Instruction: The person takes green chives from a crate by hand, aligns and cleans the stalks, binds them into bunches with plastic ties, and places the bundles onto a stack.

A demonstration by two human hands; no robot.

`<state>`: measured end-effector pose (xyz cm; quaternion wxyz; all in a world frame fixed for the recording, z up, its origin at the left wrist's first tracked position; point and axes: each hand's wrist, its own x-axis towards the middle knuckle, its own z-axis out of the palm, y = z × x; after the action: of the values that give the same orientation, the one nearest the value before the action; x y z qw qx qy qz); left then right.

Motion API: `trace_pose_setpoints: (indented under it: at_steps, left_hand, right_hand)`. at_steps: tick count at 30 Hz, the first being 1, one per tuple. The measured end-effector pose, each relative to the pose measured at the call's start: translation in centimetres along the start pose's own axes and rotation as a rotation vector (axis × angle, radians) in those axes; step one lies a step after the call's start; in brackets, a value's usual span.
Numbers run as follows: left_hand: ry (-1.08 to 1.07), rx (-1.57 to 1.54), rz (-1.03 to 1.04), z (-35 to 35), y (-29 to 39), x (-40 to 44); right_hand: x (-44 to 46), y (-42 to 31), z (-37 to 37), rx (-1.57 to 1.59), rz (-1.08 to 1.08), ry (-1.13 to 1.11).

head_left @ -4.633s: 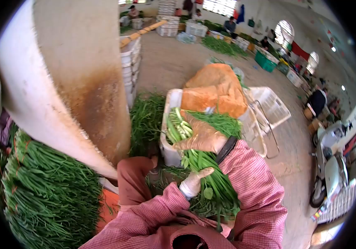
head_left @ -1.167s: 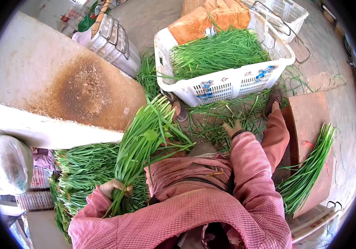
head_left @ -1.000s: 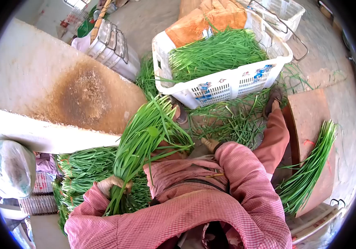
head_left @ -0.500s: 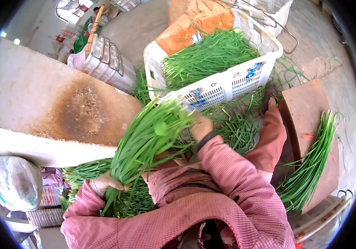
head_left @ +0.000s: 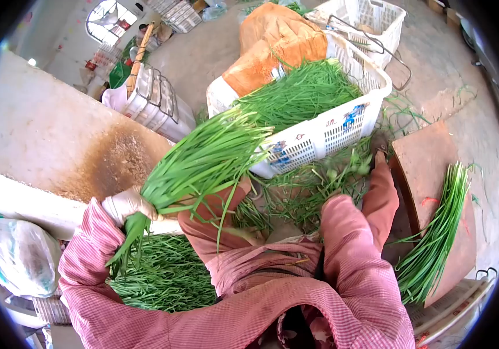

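My left hand (head_left: 128,206), in a pale glove, is wrapped round the lower part of a big bunch of green stalks (head_left: 203,157). The pale ends of this bunch point up and right, over the near left side of a white basket (head_left: 325,131). More green stalks (head_left: 305,93) lie inside that basket. My right sleeve (head_left: 351,238) reaches forward over loose greens (head_left: 305,186) on the floor; the hand beyond it is mostly hidden and blurred, so its fingers cannot be made out.
A separate bunch (head_left: 438,232) rests on a brown board (head_left: 430,151) at the right. Piled greens (head_left: 168,279) lie at lower left, beside a stained pale slab (head_left: 81,134). Orange cloth (head_left: 278,41) covers the basket's back. White crates (head_left: 156,104) and a plastic bag (head_left: 20,256) stand left.
My left hand has lifted the bunch up and left, away from my lap. The right hand has left the bunch's pale ends and moved right, over the loose greens.
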<state>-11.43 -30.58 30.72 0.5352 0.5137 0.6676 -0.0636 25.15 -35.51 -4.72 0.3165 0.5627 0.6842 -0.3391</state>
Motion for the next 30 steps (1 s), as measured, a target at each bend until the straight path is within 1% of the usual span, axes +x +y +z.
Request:
trace_pose_setpoints:
  at_steps: [1,3,5,6,7,8,9,10,11,12,13,14,15,17,18,20,22,23,24,26,27,29,30]
  left_hand:
    - [-0.008,-0.061,0.072,1.7,3.0,-1.6]
    - [0.005,-0.037,0.058,1.1,4.4,-2.2]
    - [0.079,0.011,0.151,1.0,5.8,-2.3]
    - [0.078,0.015,0.167,1.1,6.2,-2.3]
    - [0.066,0.091,0.250,1.2,6.5,-2.4]
    - [0.057,0.167,0.331,1.4,6.9,-2.7]
    - [0.051,0.153,0.331,2.8,7.8,-3.7]
    - [0.064,0.185,0.283,2.7,7.4,-4.0]
    - [0.029,0.225,0.321,3.2,6.9,-4.4]
    - [-0.007,0.263,0.357,4.1,6.3,-4.9]
    - [0.075,0.372,0.432,5.2,5.0,-4.9]
    - [0.155,0.482,0.506,6.4,3.0,-4.6]
    - [0.298,0.401,0.620,7.5,-1.1,-2.5]
    - [0.529,0.509,0.638,11.0,-5.7,-1.7]
    - [0.617,0.703,0.539,13.6,-6.3,-2.6]
    - [0.601,1.035,0.349,17.0,-12.6,-0.7]
    - [0.492,1.058,0.193,20.4,-18.2,0.9]
    - [0.416,0.960,0.262,20.5,-22.3,2.5]
    - [0.399,0.883,0.194,19.9,-21.1,1.8]
    - [0.278,0.653,0.300,15.8,-12.2,-1.9]
    - [0.386,0.678,0.537,14.0,-8.8,-3.2]
    - [0.514,0.669,0.874,11.4,-4.4,-2.1]
    - [0.375,0.479,0.883,11.2,-3.8,0.1]
  right_hand:
    - [2.0,-2.7,0.7,0.060,-0.051,0.062]
    - [5.9,-8.1,1.8,0.171,-0.165,0.177]
    - [4.0,-13.3,0.5,0.513,-0.431,0.296]
    - [0.0,-14.0,-1.9,0.967,-0.554,0.162]
    - [6.0,-17.6,-0.2,1.554,-0.640,-0.201]
    - [3.0,-17.7,-2.3,1.812,-0.775,-0.373]
    - [3.5,-18.5,-3.7,2.016,-0.934,-0.460]
    - [2.9,-18.1,-5.8,2.285,-1.126,-0.698]
    - [2.0,-17.9,-7.4,2.423,-1.093,-0.559]
    - [2.9,-17.6,-8.3,2.613,-1.252,-0.580]
    - [3.3,-16.9,-8.8,2.707,-1.358,-0.539]
    - [3.3,-16.0,-9.3,2.715,-1.464,-0.503]
    - [3.0,-15.1,-9.5,2.702,-1.565,-0.486]
    - [2.5,-14.1,-9.5,2.633,-1.753,-0.513]
    - [2.4,-13.7,-9.2,2.571,-1.848,-0.537]
    - [2.2,-13.7,-8.6,2.427,-2.029,-0.616]
    - [1.9,-13.6,-7.6,2.305,-2.133,-0.676]
    - [1.9,-13.6,-7.0,2.248,-2.176,-0.713]
    - [1.7,-13.7,-6.5,2.201,-2.198,-0.745]
    - [1.5,-13.8,-6.0,2.124,-2.227,-0.808]
    - [1.4,-13.9,-5.9,2.089,-2.236,-0.828]
    - [0.9,-14.0,-6.0,2.016,-2.240,-0.873]
    - [0.8,-14.0,-6.2,1.995,-2.225,-0.890]
